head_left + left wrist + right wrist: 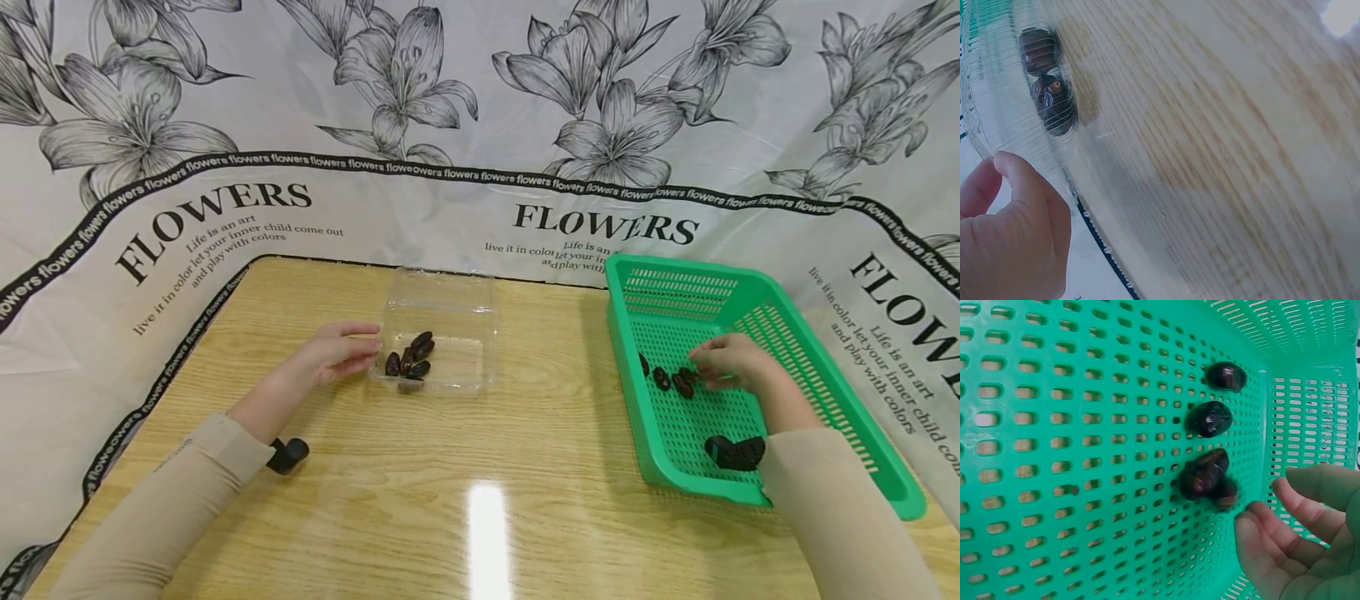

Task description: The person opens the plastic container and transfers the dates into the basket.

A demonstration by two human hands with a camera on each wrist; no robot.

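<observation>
A clear plastic box (468, 367) stands on the table with its lid (442, 290) raised at the back. Several dark brown dates (407, 360) lie in its left part; two dates (1054, 103) show through its ribbed wall in the left wrist view. My left hand (341, 352) pinches the box's left edge between thumb and forefinger. Inside the green basket (645, 417), my right hand (731, 360) hovers beside a small group of dates (1204, 475), its fingers loosely bent and holding nothing. Two more dates (1210, 419) lie further along the basket floor.
The wooden table (360, 500) runs between box and basket. The basket's slotted walls rise around my right hand. A floral cloth (450, 200) hangs behind and at the sides of the table. Black wrist devices (737, 452) sit under both forearms.
</observation>
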